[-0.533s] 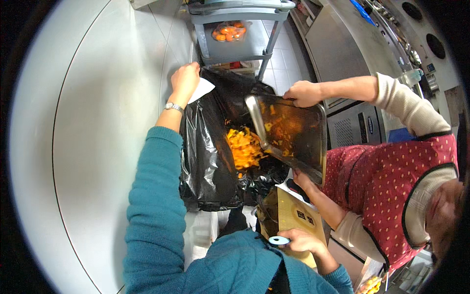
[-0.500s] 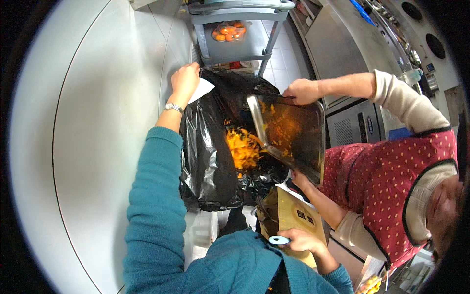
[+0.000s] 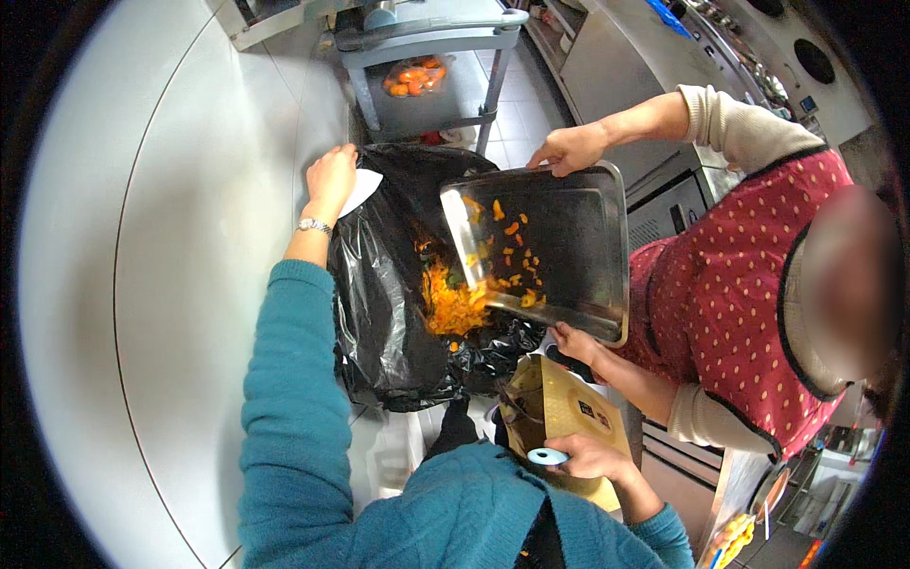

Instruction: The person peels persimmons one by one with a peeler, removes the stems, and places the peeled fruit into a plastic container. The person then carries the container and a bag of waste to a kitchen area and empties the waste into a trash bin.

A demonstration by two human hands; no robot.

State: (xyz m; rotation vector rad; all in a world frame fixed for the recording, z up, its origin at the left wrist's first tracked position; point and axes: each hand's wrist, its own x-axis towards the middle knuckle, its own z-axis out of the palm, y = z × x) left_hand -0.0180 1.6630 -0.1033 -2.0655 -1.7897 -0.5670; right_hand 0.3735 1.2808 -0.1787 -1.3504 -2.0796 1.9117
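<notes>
My left hand (image 3: 332, 180) is closed at the far left edge of a black bin bag (image 3: 365, 332), beside a flat white piece (image 3: 361, 192); whether it grips both is hard to tell. Orange peelings (image 3: 451, 303) lie inside the bag's mouth. My right hand (image 3: 595, 459), low in the view, is closed round a pale blue handle (image 3: 548, 456) with a hole in its end; the tool's other end is hidden. Just beyond it stands a gold-coloured paper bag (image 3: 578, 408). Over the bin bag, a co-worker's two hands hold a tilted metal tray (image 3: 569, 247) with orange bits stuck inside.
The co-worker in a red dotted apron (image 3: 730, 313) stands close on the right. A grey trolley (image 3: 427, 90) with a bag of orange fruit or vegetables (image 3: 414, 76) is ahead. A pale wall-like surface (image 3: 190, 284) lies left, a steel counter (image 3: 654, 57) far right.
Most of the orange peelings in the tray have slid out towards the bin bag, leaving scattered bits. The tray has tipped further. Both my hands keep their grips.
</notes>
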